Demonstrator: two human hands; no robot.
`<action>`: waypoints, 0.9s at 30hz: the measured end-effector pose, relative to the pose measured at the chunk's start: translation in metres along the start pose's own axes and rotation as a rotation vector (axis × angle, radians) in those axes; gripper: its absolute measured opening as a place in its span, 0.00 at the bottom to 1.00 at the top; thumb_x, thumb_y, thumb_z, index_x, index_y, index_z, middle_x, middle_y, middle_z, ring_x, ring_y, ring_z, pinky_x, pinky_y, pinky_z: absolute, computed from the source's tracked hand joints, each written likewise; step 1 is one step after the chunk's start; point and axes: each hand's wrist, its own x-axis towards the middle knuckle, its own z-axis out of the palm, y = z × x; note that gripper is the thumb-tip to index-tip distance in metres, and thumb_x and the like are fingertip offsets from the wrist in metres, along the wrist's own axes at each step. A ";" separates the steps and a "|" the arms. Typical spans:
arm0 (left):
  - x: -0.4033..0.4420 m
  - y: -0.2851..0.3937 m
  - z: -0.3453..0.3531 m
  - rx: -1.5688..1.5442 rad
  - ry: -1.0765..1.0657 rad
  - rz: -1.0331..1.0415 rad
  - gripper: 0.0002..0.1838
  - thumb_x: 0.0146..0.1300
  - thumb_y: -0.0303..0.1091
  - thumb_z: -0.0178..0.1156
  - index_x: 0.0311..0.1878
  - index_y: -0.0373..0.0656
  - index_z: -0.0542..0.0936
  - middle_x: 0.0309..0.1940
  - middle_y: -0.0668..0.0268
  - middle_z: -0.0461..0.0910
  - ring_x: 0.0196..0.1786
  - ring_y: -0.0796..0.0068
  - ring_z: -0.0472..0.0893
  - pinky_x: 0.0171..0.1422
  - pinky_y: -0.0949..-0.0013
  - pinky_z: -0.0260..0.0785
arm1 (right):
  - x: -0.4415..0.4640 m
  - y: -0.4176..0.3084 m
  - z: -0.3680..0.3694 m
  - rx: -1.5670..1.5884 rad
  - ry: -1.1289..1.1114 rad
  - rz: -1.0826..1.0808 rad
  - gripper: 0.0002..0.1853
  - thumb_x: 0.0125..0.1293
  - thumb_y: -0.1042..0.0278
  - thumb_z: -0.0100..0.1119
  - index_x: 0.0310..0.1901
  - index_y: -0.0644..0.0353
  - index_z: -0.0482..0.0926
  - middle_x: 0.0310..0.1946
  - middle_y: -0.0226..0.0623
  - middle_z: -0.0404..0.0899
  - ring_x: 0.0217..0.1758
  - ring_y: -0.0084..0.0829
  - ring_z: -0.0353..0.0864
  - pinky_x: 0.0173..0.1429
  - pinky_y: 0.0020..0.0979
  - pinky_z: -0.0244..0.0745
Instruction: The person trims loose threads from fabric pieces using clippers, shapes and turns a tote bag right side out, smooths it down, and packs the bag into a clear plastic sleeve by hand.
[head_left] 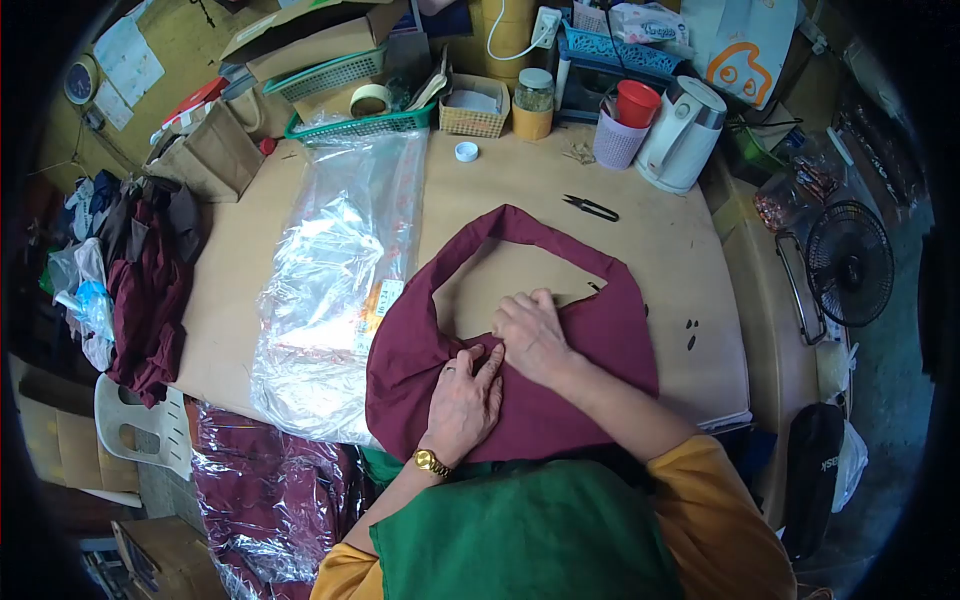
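Against the worktop's (690, 260) near edge, at the bottom of the frame, stands a person in a green apron (520, 530), and the maroon bag (545, 420) lies flat just beyond it, at the centre. Both hands are already on the cloth, so what matters is the edge of the bag's mouth: it slants up to the right, directly under and between the fingertips, with the bag's broad side running left to right. The left hand (465, 400), a gold watch (431, 462) at its wrist, is nearer the apron; its fingers lie a little apart, tips pressed on the cloth by the mouth. Whether its thumb pinches from below I can't tell. Farther up and just beside it, the right hand (532, 338) has its fingers curled together, clamped on the mouth's edge as far as I can see.

Past the hands, the strap (520, 228) arches away toward the top of the frame, bare worktop showing through its loop. To the bag's left lie clear plastic sleeves (330, 240); beyond the strap, toward the upper right, a pair of black snips (591, 208) rests apart from everything. Farther back are a white cap (466, 151), a lidded jar (533, 105) and a white kettle (680, 140).
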 end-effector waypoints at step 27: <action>0.005 -0.002 -0.002 0.012 -0.016 -0.019 0.26 0.65 0.34 0.58 0.67 0.47 0.73 0.54 0.53 0.72 0.53 0.54 0.75 0.61 0.57 0.69 | -0.007 0.035 -0.043 0.079 -0.181 -0.081 0.03 0.54 0.74 0.59 0.31 0.54 0.81 0.35 0.31 0.75 0.45 0.35 0.74 0.50 0.39 0.64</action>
